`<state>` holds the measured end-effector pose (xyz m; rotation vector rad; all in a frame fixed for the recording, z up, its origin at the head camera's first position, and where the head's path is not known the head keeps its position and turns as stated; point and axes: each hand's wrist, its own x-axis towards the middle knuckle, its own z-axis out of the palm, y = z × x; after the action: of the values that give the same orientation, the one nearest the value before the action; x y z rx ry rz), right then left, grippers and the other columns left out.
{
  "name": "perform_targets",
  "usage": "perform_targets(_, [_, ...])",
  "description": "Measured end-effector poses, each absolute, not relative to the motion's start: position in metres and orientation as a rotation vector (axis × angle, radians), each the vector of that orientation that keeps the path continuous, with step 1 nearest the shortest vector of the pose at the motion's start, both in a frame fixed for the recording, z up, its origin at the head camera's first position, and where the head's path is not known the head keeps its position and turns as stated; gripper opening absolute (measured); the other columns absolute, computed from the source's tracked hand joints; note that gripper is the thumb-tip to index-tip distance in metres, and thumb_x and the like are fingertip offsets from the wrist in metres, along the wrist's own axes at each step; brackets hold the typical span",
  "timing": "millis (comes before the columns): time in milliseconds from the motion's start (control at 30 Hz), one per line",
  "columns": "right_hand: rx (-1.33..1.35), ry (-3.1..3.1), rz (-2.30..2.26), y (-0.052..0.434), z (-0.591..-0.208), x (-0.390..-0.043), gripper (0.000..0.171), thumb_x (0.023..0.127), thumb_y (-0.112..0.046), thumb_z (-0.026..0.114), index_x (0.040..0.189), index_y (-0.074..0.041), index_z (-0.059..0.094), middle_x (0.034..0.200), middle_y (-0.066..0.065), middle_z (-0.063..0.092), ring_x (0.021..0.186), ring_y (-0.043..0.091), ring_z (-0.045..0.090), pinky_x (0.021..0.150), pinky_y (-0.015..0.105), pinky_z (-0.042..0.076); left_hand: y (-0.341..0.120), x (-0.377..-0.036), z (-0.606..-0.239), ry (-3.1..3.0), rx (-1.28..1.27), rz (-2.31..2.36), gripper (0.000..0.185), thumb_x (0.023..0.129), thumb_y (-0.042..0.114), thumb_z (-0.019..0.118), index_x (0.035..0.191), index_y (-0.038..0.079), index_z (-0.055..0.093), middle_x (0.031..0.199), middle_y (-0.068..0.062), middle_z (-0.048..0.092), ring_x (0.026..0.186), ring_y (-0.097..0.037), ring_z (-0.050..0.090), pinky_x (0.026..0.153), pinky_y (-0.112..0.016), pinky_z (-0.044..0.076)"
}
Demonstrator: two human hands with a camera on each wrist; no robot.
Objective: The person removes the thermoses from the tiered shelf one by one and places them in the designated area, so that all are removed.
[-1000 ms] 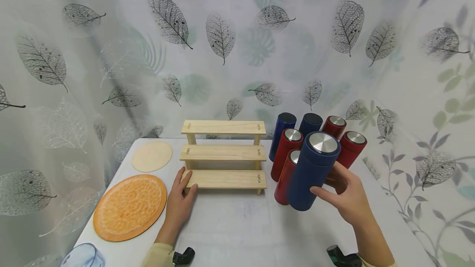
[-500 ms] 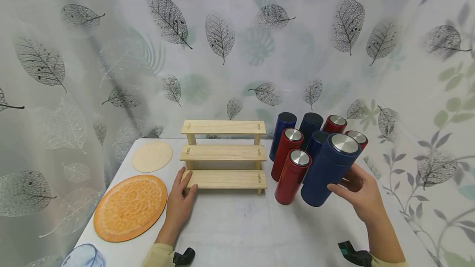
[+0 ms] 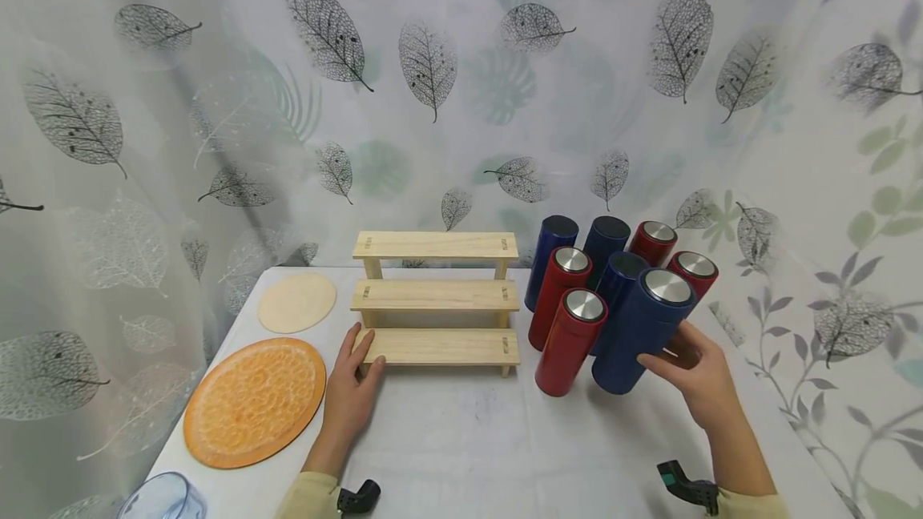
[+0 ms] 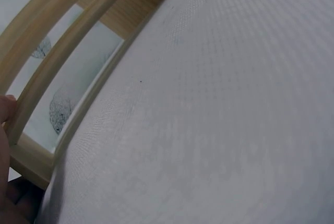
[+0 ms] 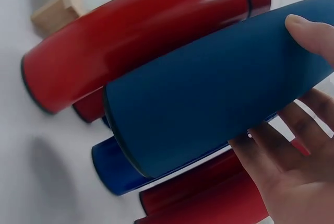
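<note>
Right of centre, the right hand [image 3: 695, 371] wraps a tilted blue flask [image 3: 642, 332], seemingly just off the table [image 3: 461, 439], beside the red flask [image 3: 570, 341]. Meanwhile the left hand [image 3: 351, 391] lies flat, fingers straight, probably steadying the wooden stepped rack [image 3: 435, 295].

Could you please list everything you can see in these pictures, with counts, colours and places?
Blue cylindrical flask with steel lid: one, gripped in right hand, among the flasks.
Other blue flasks: three, right of shelf.
Red cylindrical flasks with steel lids: four, same cluster.
Three-tier wooden step shelf: one, pale wood, table centre.
Orange round textured mat: one, front left.
Beige round mat: one, back left.
Clear plastic cup: one, bottom-left edge.
White table: one.
Leaf-print curtain: behind.
Left hand: resting at shelf's lowest step.
Right hand: holding blue flask.
</note>
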<state>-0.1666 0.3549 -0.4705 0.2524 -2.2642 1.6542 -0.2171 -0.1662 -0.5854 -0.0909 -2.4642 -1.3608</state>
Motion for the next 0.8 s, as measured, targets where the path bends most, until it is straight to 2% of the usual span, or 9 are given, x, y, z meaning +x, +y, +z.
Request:
perform_targets(300, [0.215, -2.299, 1.671, 0.362, -0.495, -0.173, 0.075, 0.096, 0.004, 0.079, 0.164, -0.009, 0.049, 0.136, -0.016, 0.067, 0.121, 0.003, 0.065, 0.096, 0.014, 0.052, -0.166, -0.216, -0.585, -2.46, -0.083, -1.361, 0.056, 0.109, 0.024, 0.07, 0.16, 0.008, 0.054, 0.176, -0.009, 0.03, 0.162, -0.032, 0.026, 0.127, -0.058, 0.027])
perform_targets(567, [0.21, -2.268, 1.761, 0.365, -0.511, -0.176, 0.075, 0.095, 0.007, 0.079, 0.163, -0.006, 0.049, 0.136, -0.016, 0.067, 0.123, 0.002, 0.064, 0.097, 0.014, 0.052, -0.166, -0.216, -0.585, -2.449, -0.094, -1.366, 0.057, 0.109, 0.026, 0.07, 0.16, 0.008, 0.055, 0.176, -0.01, 0.031, 0.162, -0.032, 0.026, 0.126, -0.058, 0.027])
perform_targets(800, [0.165, -2.321, 1.713, 0.366, -0.52, -0.176, 0.076, 0.096, 0.001, 0.08, 0.164, -0.005, 0.046, 0.137, -0.021, 0.064, 0.125, 0.0, 0.06, 0.098, 0.013, 0.05, -0.166, -0.216, -0.585, -2.442, -0.096, -1.371, 0.056, 0.109, 0.025, 0.07, 0.16, 0.007, 0.054, 0.176, -0.01, 0.03, 0.162, -0.032, 0.026, 0.126, -0.058, 0.028])
